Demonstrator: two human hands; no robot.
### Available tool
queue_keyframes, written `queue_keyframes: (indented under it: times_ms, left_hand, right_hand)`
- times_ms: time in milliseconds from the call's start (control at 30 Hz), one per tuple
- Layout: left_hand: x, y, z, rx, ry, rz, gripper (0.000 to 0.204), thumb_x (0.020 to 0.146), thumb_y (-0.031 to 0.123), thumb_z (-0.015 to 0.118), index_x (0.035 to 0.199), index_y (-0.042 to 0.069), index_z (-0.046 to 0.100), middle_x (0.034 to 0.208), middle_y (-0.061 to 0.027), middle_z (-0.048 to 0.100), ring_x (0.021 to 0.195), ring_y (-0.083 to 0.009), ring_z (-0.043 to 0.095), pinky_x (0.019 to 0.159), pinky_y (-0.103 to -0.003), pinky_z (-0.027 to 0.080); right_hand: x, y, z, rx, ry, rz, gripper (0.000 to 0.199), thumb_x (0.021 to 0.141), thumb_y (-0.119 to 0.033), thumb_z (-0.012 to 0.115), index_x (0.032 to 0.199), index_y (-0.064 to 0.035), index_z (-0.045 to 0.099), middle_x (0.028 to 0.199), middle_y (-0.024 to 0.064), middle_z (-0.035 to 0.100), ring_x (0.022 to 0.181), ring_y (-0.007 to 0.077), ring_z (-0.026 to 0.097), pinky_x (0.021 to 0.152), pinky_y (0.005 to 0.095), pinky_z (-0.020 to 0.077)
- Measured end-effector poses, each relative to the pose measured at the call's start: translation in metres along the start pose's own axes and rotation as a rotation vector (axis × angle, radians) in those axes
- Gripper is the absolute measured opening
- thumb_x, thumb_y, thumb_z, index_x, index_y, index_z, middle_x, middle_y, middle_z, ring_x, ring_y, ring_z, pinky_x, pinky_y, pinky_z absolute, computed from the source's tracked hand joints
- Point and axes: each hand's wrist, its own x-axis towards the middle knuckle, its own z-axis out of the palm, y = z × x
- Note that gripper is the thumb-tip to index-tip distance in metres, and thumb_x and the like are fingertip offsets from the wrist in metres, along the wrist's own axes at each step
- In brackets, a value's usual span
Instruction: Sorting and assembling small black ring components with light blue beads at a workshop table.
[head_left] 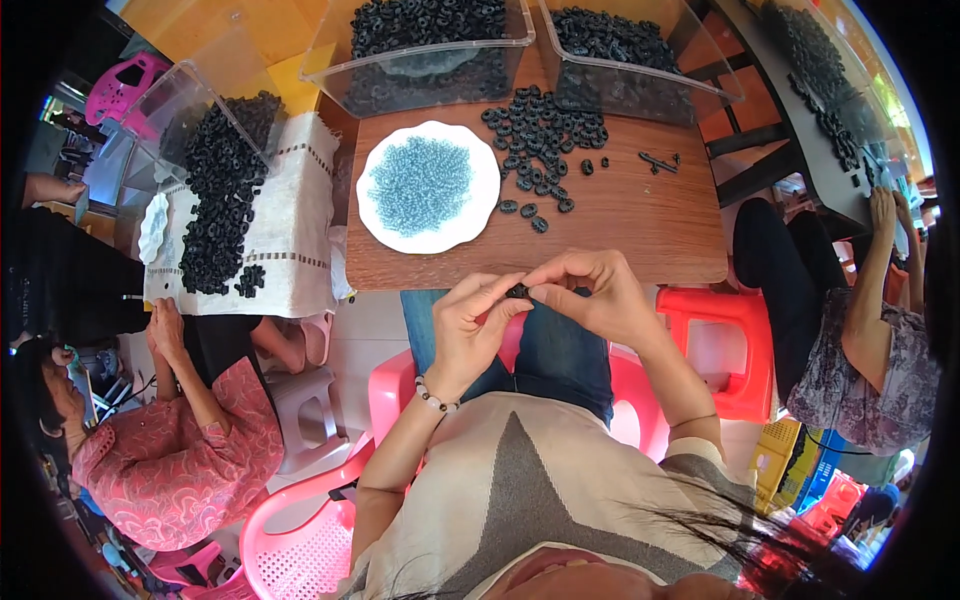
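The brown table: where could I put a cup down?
The table is bare at front right, between the thin dark bits, loose black pieces and right hand; a narrow strip also lies before the white plate. The back is crowded by two clear bins.

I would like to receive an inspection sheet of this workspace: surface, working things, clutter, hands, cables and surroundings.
Surface: brown wooden table, partly covered.
Job's things: loose black pieces; white scalloped plate holding small grey-blue beads; two clear bins with black pieces.
Clutter: small dark sticks, right side.
Hands: left hand and right hand pinch one black piece.
Cables: none clearly identifiable.
Surroundings: red stool at right; people both sides.
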Motion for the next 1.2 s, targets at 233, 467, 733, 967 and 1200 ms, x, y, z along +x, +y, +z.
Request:
queue_keyframes:
  times_ms: [233, 467, 733, 967, 1200]
  left_hand:
    - [-0.005, 0.002, -0.004, 0.156, -0.022, 0.09, 0.031, 0.084, -0.001, 0.08, 0.114, 0.0, 0.076, 0.101, -0.0123, 0.073, 0.086, -0.0234, 0.071, 0.073, -0.032, 0.056]
    - [-0.011, -0.002, -0.005, 0.261, -0.077, 0.213, 0.032, 0.083, -0.007, 0.074, 0.114, -0.003, 0.073, 0.102, -0.014, 0.068, 0.088, -0.0297, 0.069, 0.073, -0.038, 0.058]
    - [-0.009, 0.0, -0.005, 0.503, -0.109, 0.359, 0.034, 0.08, -0.008, 0.073, 0.114, -0.005, 0.07, 0.101, -0.0147, 0.065, 0.088, -0.0327, 0.068, 0.075, -0.041, 0.057]
    - [-0.01, 0.01, -0.009, 0.41, -0.068, 0.352, 0.036, 0.079, -0.008, 0.076, 0.114, -0.005, 0.071, 0.1, -0.0146, 0.067, 0.088, -0.0317, 0.068, 0.074, -0.04, 0.058]
    - [-0.013, 0.016, -0.007, 0.386, -0.035, 0.323, 0.033, 0.08, -0.003, 0.078, 0.113, -0.001, 0.074, 0.097, -0.0124, 0.069, 0.085, -0.0292, 0.068, 0.072, -0.037, 0.056]
  right_hand:
    - [-0.003, 0.003, 0.007, -0.176, 0.02, 0.001, 0.008, 0.091, -0.001, 0.075, 0.098, 0.0024, 0.077, 0.089, 0.0037, 0.074, 0.077, 0.0063, 0.063, 0.067, 0.0231, 0.0506]
    - [-0.002, 0.012, 0.008, -0.154, -0.019, -0.049, 0.003, 0.09, 0.0, 0.074, 0.089, 0.0033, 0.073, 0.081, 0.0038, 0.071, 0.073, 0.0078, 0.062, 0.066, 0.0267, 0.0507]
    - [0.001, 0.008, 0.009, -0.269, -0.06, 0.016, 0.003, 0.09, 0.002, 0.073, 0.089, 0.0042, 0.072, 0.081, 0.0028, 0.07, 0.076, 0.0063, 0.063, 0.067, 0.025, 0.0502]
    - [0.002, 0.025, 0.0, 0.24, -0.108, 0.087, 0.007, 0.093, -0.004, 0.075, 0.097, 0.0006, 0.074, 0.09, 0.0029, 0.075, 0.077, 0.0079, 0.067, 0.067, 0.0233, 0.0519]
    - [-0.006, 0.044, -0.004, 0.37, -0.176, 0.188, 0.02, 0.093, -0.014, 0.079, 0.107, -0.002, 0.072, 0.1, 0.0039, 0.074, 0.086, 0.0084, 0.068, 0.074, 0.0243, 0.0539]
